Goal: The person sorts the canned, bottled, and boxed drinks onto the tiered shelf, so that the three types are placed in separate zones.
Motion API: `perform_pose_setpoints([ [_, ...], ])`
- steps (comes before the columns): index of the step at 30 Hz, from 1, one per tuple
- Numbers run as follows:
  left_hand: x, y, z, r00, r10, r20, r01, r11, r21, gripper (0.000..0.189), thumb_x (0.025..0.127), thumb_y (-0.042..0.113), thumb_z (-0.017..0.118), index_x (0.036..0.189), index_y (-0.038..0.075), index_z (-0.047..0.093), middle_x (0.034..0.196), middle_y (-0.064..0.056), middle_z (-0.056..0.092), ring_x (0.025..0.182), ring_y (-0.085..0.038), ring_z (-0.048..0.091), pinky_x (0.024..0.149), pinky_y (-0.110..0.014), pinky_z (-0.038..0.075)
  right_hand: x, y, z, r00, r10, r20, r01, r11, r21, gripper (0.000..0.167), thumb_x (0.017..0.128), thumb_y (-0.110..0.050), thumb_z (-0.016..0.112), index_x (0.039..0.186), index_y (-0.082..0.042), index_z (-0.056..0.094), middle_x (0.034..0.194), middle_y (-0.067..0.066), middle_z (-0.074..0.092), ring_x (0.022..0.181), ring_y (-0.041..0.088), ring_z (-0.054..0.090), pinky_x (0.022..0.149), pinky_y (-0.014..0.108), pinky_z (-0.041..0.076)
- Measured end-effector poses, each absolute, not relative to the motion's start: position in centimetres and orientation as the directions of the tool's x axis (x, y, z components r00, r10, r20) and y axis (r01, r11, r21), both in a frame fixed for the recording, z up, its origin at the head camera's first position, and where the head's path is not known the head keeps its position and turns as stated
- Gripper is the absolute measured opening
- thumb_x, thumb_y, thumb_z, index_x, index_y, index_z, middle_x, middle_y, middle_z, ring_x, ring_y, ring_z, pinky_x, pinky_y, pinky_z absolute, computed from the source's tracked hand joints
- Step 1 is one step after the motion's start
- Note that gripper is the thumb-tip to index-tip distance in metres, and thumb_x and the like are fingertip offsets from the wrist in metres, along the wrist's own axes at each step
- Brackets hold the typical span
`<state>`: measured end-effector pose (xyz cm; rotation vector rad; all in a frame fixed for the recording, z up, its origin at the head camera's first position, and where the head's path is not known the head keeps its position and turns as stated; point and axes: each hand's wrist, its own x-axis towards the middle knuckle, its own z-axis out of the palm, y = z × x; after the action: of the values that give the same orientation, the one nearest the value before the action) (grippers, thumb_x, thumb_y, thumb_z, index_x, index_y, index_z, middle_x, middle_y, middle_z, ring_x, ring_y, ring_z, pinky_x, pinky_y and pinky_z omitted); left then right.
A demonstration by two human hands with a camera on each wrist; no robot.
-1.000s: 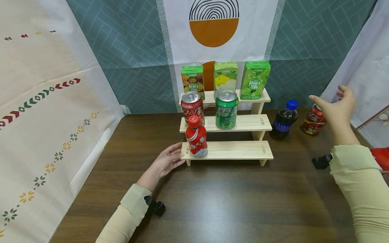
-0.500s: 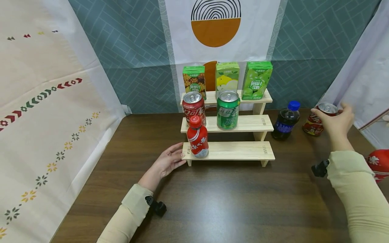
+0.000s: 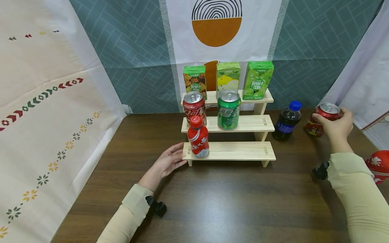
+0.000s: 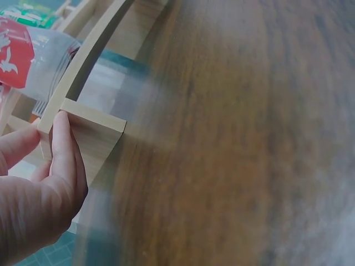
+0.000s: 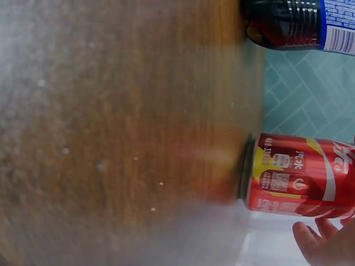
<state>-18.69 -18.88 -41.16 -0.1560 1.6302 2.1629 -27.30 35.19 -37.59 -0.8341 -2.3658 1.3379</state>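
At the left end of the lowest step of a three-tier wooden shelf (image 3: 237,151), my left hand (image 3: 167,161) pinches the board between thumb and fingers; the left wrist view shows the fingertips at its corner. My right hand (image 3: 338,127) grips a red cola can (image 3: 314,125) standing on the table at the far right, thumb on one side and fingers on the other. In the right wrist view the can (image 5: 299,176) is upright against the tabletop, with fingers (image 5: 327,244) beside it. A dark cola bottle with a blue cap (image 3: 286,121) stands just left of it.
The shelf carries a red bottle (image 3: 199,138) on the lowest step, a red can (image 3: 193,107) and a green can (image 3: 228,111) on the middle, and three green juice cartons (image 3: 257,81) on top. Another red bottle (image 3: 378,165) stands by my right sleeve. A patterned cloth (image 3: 133,60) hangs behind.
My right hand has come down from above the red can, and its spread fingers have closed around the can's upper part. My left hand stays on the shelf.
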Motion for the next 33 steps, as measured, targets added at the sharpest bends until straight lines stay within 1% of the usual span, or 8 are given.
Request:
perform_pose_setpoints([
  [4, -18.7, -18.9, -41.1, -0.904, 0.268, -0.334, -0.394, -0.214, 0.894, 0.060, 0.096, -0.003, 0.046, 0.150, 0.008, 0.024, 0.145, -0.021, 0.033, 0.094, -0.011, 0.063, 0.079, -0.023, 0.055, -27.3, 35.3, -37.8, -0.792, 0.607, -0.065, 0.357, 0.374, -0.856, 0.094, 0.080, -0.056, 0.065, 0.150, -0.015, 0.019, 0.156, 0.009, 0.023, 0.142, 0.025, 0.022, 0.118, 0.037, 0.022],
  [7, -18.7, -18.9, -41.1, -0.903, 0.269, -0.334, -0.394, -0.211, 0.895, 0.059, 0.096, -0.003, 0.046, 0.150, 0.009, 0.024, 0.145, -0.021, 0.034, 0.094, -0.011, 0.063, 0.080, -0.023, 0.055, -27.3, 35.3, -37.9, -0.804, 0.591, -0.065, 0.356, 0.392, -0.848, 0.095, 0.081, -0.055, 0.063, 0.151, -0.013, 0.016, 0.156, 0.011, 0.021, 0.143, 0.028, 0.020, 0.118, 0.040, 0.021],
  [10, -18.7, -19.0, -41.1, -0.904, 0.264, -0.335, -0.393, -0.208, 0.896, 0.059, 0.096, -0.003, 0.046, 0.150, 0.009, 0.025, 0.144, -0.021, 0.035, 0.094, -0.011, 0.064, 0.079, -0.023, 0.056, -27.3, 35.4, -38.0, -0.821, 0.569, -0.042, 0.343, 0.434, -0.833, 0.095, 0.083, -0.053, 0.062, 0.150, -0.007, 0.014, 0.156, 0.017, 0.021, 0.142, 0.033, 0.020, 0.117, 0.046, 0.021],
  [14, -18.7, -18.9, -41.2, -0.906, 0.256, -0.336, -0.392, -0.212, 0.895, 0.059, 0.096, -0.003, 0.046, 0.150, 0.008, 0.025, 0.143, -0.021, 0.036, 0.093, -0.012, 0.064, 0.079, -0.024, 0.056, -27.5, 35.4, -38.0, -0.834, 0.552, -0.026, 0.336, 0.470, -0.816, 0.096, 0.083, -0.054, 0.060, 0.149, -0.002, 0.013, 0.154, 0.020, 0.022, 0.141, 0.037, 0.022, 0.116, 0.049, 0.022],
  [22, -18.6, -18.9, -41.3, -0.908, 0.255, -0.332, -0.387, -0.212, 0.897, 0.059, 0.096, -0.003, 0.046, 0.150, 0.007, 0.024, 0.145, -0.023, 0.034, 0.094, -0.012, 0.063, 0.079, -0.024, 0.056, -27.6, 35.7, -37.6, -0.844, 0.529, -0.084, 0.363, 0.450, -0.816, 0.097, 0.085, -0.055, 0.058, 0.151, -0.001, 0.011, 0.155, 0.020, 0.019, 0.141, 0.038, 0.020, 0.115, 0.051, 0.022],
  [28, -18.5, -18.9, -41.2, -0.907, 0.258, -0.334, -0.392, -0.222, 0.893, 0.059, 0.096, -0.003, 0.045, 0.150, 0.007, 0.024, 0.145, -0.022, 0.034, 0.093, -0.012, 0.063, 0.079, -0.023, 0.056, -27.6, 36.1, -37.5, -0.858, 0.510, -0.057, 0.352, 0.505, -0.788, 0.096, 0.084, -0.055, 0.059, 0.149, 0.002, 0.018, 0.152, 0.024, 0.025, 0.137, 0.040, 0.025, 0.113, 0.053, 0.026],
  [33, -18.6, -18.8, -41.2, -0.910, 0.253, -0.329, -0.386, -0.226, 0.894, 0.059, 0.096, -0.004, 0.046, 0.150, 0.007, 0.024, 0.142, -0.021, 0.037, 0.093, -0.012, 0.063, 0.079, -0.024, 0.056, -27.4, 36.3, -37.5, -0.876, 0.483, -0.011, 0.320, 0.563, -0.762, 0.092, 0.084, -0.052, 0.060, 0.145, 0.009, 0.025, 0.145, 0.030, 0.031, 0.130, 0.044, 0.031, 0.108, 0.056, 0.030],
])
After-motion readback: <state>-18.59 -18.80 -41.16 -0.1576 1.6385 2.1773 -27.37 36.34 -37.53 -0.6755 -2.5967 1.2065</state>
